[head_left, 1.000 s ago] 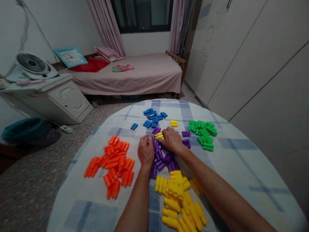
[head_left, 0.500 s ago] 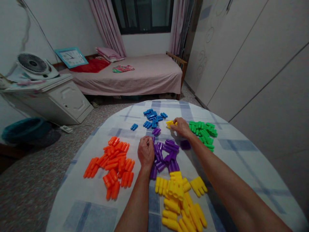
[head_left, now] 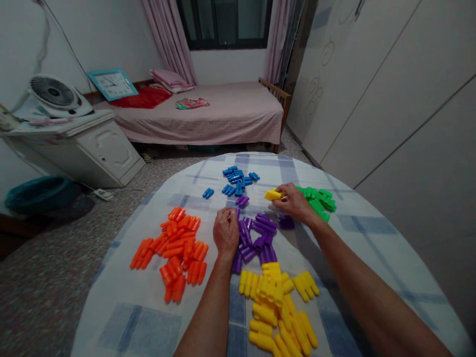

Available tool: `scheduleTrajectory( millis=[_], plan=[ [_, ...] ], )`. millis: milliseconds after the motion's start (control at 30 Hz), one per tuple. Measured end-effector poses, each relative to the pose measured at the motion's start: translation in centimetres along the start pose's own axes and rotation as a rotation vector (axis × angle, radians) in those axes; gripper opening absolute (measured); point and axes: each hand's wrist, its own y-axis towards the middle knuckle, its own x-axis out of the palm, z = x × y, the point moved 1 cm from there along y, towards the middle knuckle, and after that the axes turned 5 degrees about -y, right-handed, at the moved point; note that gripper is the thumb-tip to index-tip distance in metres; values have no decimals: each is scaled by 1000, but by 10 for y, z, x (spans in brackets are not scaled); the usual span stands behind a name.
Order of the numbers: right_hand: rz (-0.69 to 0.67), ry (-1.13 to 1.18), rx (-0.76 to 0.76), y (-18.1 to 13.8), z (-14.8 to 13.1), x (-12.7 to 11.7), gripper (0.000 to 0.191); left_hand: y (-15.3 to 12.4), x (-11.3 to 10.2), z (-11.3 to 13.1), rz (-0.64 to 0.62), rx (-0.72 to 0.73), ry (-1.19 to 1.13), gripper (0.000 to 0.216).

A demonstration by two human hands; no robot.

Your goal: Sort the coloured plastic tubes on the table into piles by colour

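My right hand [head_left: 295, 202] is closed on a yellow plastic piece [head_left: 272, 195], held just above the cloth between the blue pile [head_left: 236, 179] and the green pile [head_left: 317, 200]. My left hand [head_left: 226, 231] rests curled in a loose fist against the left side of the purple pile [head_left: 258, 238]; what its fingers hold, if anything, is hidden. A big yellow pile [head_left: 277, 307] lies near me, below the purple one. An orange pile [head_left: 175, 250] lies to the left.
All piles sit on a round table with a white and blue checked cloth [head_left: 372, 258]. Beyond it stand a bed [head_left: 208, 116], a white cabinet [head_left: 82, 148] with a fan [head_left: 55, 96], and white wardrobe doors [head_left: 390, 89] on the right.
My right hand went from the purple pile out to the far yellow pieces, closed on them and lifted them slightly. My left hand stayed by the purple pile.
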Motion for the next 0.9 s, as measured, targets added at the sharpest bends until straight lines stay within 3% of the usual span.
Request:
scheduleTrajectory(
  millis=[100, 200, 367, 467, 600, 667, 767, 900],
  plan=[
    [-232, 317, -108, -45, -3, -27, 18, 0, 0, 1, 3, 1, 14, 30],
    [-488, 417, -201, -91, -14, -45, 16, 0, 0, 1, 5, 6, 21, 29],
    [-638, 408, -179, -131, -31, -49, 18, 0, 1, -1, 11, 27, 29, 31],
    [-575, 391, -126, -129, -24, -43, 26, 0, 1, -2, 13, 24, 31, 30],
    [-202, 153, 31, -112, 2, -24, 36, 0, 1, -2, 15, 22, 33, 29],
    [-63, 23, 40, -102, 12, -11, 39, 0, 1, -2, 14, 20, 30, 29],
    [-77, 53, -40, -91, 12, 4, 40, 0, 0, 0, 8, 17, 20, 29],
    [-116, 123, -105, -91, -6, -2, 26, 0, 0, 2, 9, 19, 23, 29]
  ],
)
